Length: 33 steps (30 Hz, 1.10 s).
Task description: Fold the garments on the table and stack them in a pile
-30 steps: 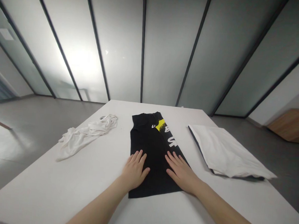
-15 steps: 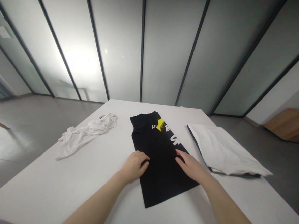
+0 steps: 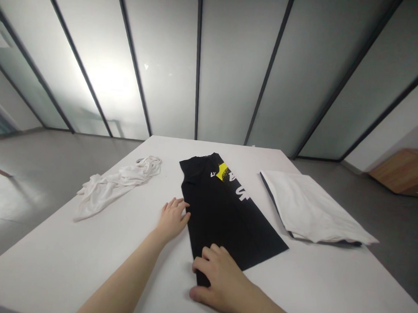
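A black T-shirt [image 3: 222, 218] with yellow and white print lies folded lengthwise in the middle of the table, its collar end pointing away from me. My left hand [image 3: 173, 218] rests at the shirt's left edge, fingers stretched out and the thumb apart, holding nothing. Over the near left corner of the hem is my right hand [image 3: 219, 277], its fingers curved and its thumb well apart from them. Black cloth shows between that thumb and the fingers, which are not pinched together.
A crumpled white garment [image 3: 122, 182] lies on the left of the white table [image 3: 82, 252]. To the right is a flat folded white cloth [image 3: 315, 205] with a dark underside. Frosted glass panels [image 3: 165, 69] stand behind the table, and a wooden board [image 3: 406, 173] lies at far right.
My right hand has crossed left and nearer, from the shirt's right side to its near left corner. My left hand has shifted left and slightly away, to the shirt's left edge.
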{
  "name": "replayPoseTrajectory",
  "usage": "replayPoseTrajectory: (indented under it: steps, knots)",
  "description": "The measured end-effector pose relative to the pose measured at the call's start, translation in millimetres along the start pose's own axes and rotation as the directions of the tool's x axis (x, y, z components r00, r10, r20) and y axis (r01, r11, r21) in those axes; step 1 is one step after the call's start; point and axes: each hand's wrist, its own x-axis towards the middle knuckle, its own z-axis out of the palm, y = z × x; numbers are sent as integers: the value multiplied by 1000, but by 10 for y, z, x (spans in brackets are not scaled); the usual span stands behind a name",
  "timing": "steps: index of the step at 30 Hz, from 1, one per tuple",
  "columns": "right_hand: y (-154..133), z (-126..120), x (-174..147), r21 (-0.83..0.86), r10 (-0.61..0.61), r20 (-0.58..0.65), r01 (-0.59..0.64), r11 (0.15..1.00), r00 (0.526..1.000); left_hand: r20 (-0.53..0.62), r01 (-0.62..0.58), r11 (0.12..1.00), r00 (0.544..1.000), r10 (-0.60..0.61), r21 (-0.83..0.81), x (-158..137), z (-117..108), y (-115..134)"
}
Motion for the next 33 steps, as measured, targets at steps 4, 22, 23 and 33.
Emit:
replayPoseTrajectory:
  steps: [4, 22, 23, 33]
  knots:
    - [-4, 8, -18, -53, 6, 27, -5, 999, 1000, -42, 12, 999, 999, -14, -39, 36, 51, -16]
    - [53, -365, -233, 309, -207, 69, 177, 935, 976, 6, 27, 36, 877, -480, -999, 311, 59, -239]
    - [60, -387, -235, 329, -223, 61, 192, 925, 973, 52, 45, -26, 870, -490, -999, 313, 41, -245]
    - [103, -438, -266, 416, -338, -41, 324, 850, 940, 291, 238, -177, 863, -413, -955, 301, -84, -250]
